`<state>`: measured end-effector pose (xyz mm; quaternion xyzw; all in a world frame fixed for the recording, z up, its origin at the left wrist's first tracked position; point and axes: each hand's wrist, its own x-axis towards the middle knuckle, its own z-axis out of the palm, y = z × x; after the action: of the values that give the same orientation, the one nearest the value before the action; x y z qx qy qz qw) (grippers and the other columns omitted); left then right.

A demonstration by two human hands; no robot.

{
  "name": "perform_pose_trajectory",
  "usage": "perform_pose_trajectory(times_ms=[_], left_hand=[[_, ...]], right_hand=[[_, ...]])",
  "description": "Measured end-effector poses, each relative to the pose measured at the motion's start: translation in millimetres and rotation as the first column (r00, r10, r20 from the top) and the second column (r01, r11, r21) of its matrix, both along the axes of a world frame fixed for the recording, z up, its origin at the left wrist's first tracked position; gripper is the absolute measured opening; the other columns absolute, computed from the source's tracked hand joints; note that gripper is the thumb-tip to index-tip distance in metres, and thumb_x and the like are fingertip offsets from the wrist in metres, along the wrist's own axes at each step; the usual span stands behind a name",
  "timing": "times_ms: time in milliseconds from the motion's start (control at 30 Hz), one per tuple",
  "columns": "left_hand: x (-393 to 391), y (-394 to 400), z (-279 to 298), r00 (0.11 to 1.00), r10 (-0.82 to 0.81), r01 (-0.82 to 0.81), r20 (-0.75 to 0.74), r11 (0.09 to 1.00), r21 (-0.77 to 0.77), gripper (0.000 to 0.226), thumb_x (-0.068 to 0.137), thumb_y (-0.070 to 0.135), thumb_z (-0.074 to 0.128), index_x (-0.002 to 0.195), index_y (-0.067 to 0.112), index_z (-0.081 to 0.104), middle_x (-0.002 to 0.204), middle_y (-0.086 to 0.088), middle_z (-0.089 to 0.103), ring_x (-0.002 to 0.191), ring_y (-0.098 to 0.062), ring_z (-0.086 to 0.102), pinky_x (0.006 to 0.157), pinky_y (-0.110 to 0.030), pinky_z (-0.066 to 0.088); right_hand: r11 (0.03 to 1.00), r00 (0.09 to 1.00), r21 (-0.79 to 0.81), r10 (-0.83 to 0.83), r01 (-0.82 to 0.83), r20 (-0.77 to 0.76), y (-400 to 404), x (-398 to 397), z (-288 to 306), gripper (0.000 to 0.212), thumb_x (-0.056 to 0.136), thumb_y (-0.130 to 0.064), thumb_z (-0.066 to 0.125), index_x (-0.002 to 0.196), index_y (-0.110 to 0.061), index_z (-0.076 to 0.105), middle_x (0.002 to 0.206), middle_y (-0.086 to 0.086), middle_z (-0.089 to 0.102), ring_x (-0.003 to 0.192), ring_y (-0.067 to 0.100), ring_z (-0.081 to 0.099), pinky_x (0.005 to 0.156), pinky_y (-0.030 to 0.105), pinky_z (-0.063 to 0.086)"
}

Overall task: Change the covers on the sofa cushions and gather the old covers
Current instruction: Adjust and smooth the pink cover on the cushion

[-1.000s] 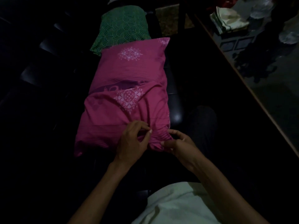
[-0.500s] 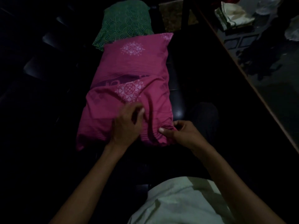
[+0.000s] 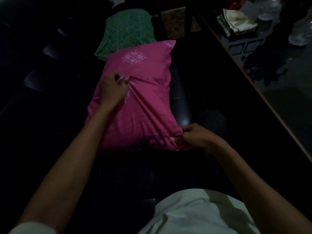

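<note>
The pink cushion (image 3: 135, 105) is lying lengthwise on the dark sofa (image 3: 42, 68), filling the middle of the view, its pink cover (image 3: 148, 88) creasing into long folds that run from the 10 o'clock side down to the 4 o'clock corner. It is looking soft, light and yielding; the thin cloth is likely sliding easily over the filling, so the best holds are probably the loose fabric and the open near edge, not the padded body.

The left hand (image 3: 111, 89) is bunching a pinch of cover between curled fingers toward 10 o'clock of the cushion. The right hand (image 3: 194, 136) is pinching the near corner at 4 o'clock, where a pale sliver is showing; whether that is the inner pad, I cannot tell.

Counting: one pink cushion being worked on, and one green patterned piece (image 3: 126, 31) lying at 12 o'clock, touching or just behind the pink one; whether it is a filled cushion or only a cover is unclear. At 2 o'clock, a table edge (image 3: 253, 85) is carrying one folded pale cloth (image 3: 238, 21).
</note>
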<state>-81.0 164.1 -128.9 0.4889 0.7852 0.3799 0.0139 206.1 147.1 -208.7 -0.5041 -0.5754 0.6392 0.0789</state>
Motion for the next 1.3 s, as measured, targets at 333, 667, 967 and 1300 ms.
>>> perform_pose_trajectory(times_ms=[333, 667, 967, 1300], left_hand=[[9, 7, -8, 0.943, -0.332, 0.319, -0.009, 0.914, -0.252, 0.04, 0.093, 0.051, 0.062, 0.078, 0.014, 0.06, 0.074, -0.003, 0.062, 0.074, -0.022, 0.059, 0.064, -0.034, 0.038], [34, 50, 12, 0.941, -0.332, 0.313, -0.065, 0.927, -0.205, 0.016, 0.094, 0.033, 0.052, 0.094, 0.02, 0.062, 0.093, -0.003, 0.065, 0.091, -0.028, 0.063, 0.081, -0.037, 0.05], [59, 81, 25, 0.871, -0.412, 0.305, -0.267, 0.88, -0.363, 0.032, 0.085, 0.05, 0.072, 0.072, 0.023, 0.061, 0.079, -0.001, 0.069, 0.081, -0.026, 0.065, 0.069, -0.031, 0.046], [42, 76, 5, 0.923, -0.351, 0.286, -0.161, 0.902, -0.324, 0.054, 0.079, 0.07, 0.068, 0.061, 0.019, 0.066, 0.055, 0.006, 0.06, 0.053, -0.016, 0.055, 0.055, -0.03, 0.044]], right_hand=[[0.998, 0.998, 0.03, 0.059, -0.059, -0.003, -4, 8, -6, 0.046, 0.077, -0.045, 0.085, 0.105, -0.009, 0.078, 0.087, 0.001, 0.078, 0.073, 0.008, 0.069, 0.069, 0.026, 0.06], [0.976, 0.983, 0.142, 0.154, -0.167, 0.098, 7, 6, 9, 0.034, 0.073, -0.046, 0.089, 0.089, -0.019, 0.078, 0.076, -0.009, 0.072, 0.067, 0.003, 0.066, 0.056, 0.023, 0.055], [0.948, 0.968, 0.214, 0.206, -0.234, 0.144, 8, 9, 19, 0.021, 0.077, -0.038, 0.087, 0.077, -0.022, 0.073, 0.067, -0.011, 0.066, 0.059, 0.004, 0.06, 0.052, 0.021, 0.05], [0.925, 0.903, 0.227, 0.204, -0.304, 0.378, 20, 32, 25, 0.022, 0.076, -0.042, 0.087, 0.086, -0.027, 0.073, 0.082, -0.005, 0.072, 0.062, 0.002, 0.063, 0.049, 0.019, 0.052]])
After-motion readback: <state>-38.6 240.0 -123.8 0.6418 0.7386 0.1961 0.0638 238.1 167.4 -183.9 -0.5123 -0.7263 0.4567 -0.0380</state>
